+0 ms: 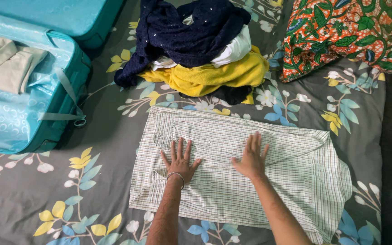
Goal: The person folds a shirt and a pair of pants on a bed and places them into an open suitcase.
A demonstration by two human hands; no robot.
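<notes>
A pale checked shirt (pixel 296 172) lies folded flat on the grey floral bedsheet (pixel 46 195). My left hand (pixel 180 161), with a thin bangle at the wrist, presses palm-down on the shirt's left half, fingers spread. My right hand (pixel 252 157) rests flat on the shirt near its middle, fingers together and pointing away from me. Neither hand grips the cloth.
A heap of clothes (pixel 196 45) in navy, white and yellow lies just beyond the shirt. An open turquoise suitcase (pixel 28 113) with a beige garment (pixel 5 63) inside sits at the left. A red and green patterned pillow (pixel 345 31) is at the top right.
</notes>
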